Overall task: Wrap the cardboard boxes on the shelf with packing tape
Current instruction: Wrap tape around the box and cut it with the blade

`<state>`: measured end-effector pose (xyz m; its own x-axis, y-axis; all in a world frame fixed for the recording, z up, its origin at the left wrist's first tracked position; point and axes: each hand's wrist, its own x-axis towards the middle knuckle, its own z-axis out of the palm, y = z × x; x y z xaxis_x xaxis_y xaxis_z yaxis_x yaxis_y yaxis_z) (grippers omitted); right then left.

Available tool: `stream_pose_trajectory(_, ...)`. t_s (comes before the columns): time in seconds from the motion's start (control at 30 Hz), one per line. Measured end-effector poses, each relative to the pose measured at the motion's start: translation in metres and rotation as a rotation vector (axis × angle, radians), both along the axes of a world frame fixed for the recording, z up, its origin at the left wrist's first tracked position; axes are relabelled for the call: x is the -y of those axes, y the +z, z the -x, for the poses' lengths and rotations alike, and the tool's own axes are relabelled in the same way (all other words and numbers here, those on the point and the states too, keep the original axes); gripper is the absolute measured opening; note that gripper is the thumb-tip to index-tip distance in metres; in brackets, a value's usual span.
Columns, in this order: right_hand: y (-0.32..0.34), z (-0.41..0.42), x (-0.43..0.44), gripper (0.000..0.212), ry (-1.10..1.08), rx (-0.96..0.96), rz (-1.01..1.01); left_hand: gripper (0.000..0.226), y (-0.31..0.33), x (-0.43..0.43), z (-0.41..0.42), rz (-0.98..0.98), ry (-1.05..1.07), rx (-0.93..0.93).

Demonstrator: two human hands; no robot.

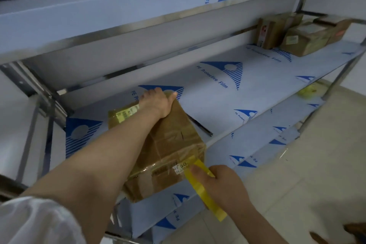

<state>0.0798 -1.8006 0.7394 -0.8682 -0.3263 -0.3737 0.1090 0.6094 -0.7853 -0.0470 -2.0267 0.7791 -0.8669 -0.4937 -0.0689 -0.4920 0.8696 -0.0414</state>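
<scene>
- left hand: reaches across the top of the cardboard box. Fingers curl over its far edge, thumb out to the right. It's holding the box steady.
- cardboard box: sits on the middle shelf, left part, near end at the front lip. Long axis runs from the back of the shelf towards me. Clear tape and labels already on it, near face still looks mostly bare brown.
- packing tape: yellow, free end stuck at the box's near right corner. The band runs down and right from there into the other hand.
- right hand: just beside the near right corner, below the shelf lip. Fingers wrapped round the tape, thumb lying along the band. Can't tell how much roll is left.
- key relation: the box lies up and left of the right hand, tape anchored at the corner between them. My read is the right hand does the next pull, across the box's short side, while the left pins it.
- risk: the left forearm lies over the top face, in the tape's path.
- other boxes: far right at the back of the same shelf, well apart.
</scene>
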Motion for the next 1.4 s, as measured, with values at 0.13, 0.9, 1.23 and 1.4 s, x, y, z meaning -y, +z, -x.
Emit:
stream_pose_trajectory(0.13, -0.003, 0.001, 0.003, 0.063, -0.014, -0.023, -0.035, 0.064, -0.004, 0.013, 0.016, -0.081, -0.004, -0.032)
stream_pose_trajectory(0.9, -0.007, 0.004, 0.022, 0.066, -0.103, 0.084, 0.255, 0.092, -0.011, -0.073, -0.076, -0.120, -0.197, 0.013)
stream_pose_trajectory(1.23, -0.016, 0.003, 0.028, 0.045, -0.089, 0.168, 0.329, 0.131, -0.005, -0.060, -0.079, -0.252, -0.313, 0.153)
stream_pose_trajectory(1.4, -0.017, 0.006, 0.028, 0.044, -0.076, 0.178, 0.327, 0.118, -0.007, -0.064, -0.085, -0.086, -0.383, 0.073)
